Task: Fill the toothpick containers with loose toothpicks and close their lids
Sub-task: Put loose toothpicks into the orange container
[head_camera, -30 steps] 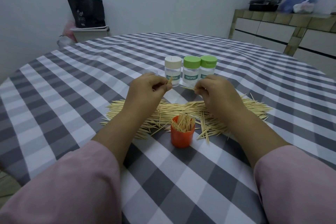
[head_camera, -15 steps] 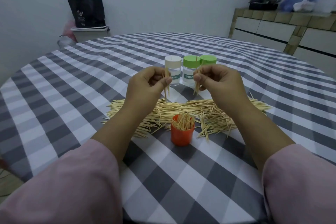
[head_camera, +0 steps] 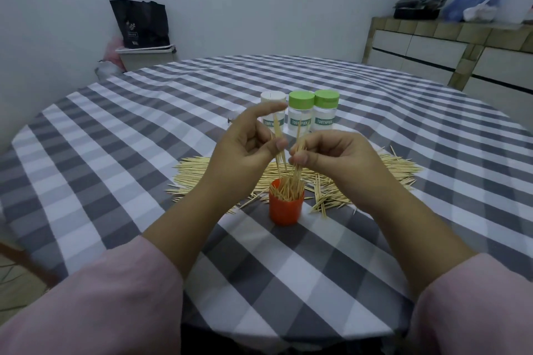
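Left hand (head_camera: 245,150) and right hand (head_camera: 331,157) are each pinching toothpicks above the open orange container (head_camera: 286,209), sitting near the surface's (head_camera: 115,153) front edge. Loose toothpicks (head_camera: 398,166) are sprawling behind it; 3 lidded containers (head_camera: 300,115) are standing beyond, mid-surface.

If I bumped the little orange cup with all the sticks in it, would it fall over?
Probably, and easily. The small orange plastic cup looks light, and the wooden toothpicks stand well above its rim, so it seems top-heavy. It stands unsupported on the grey checked tablecloth, so a bump would likely tip it and scatter them.
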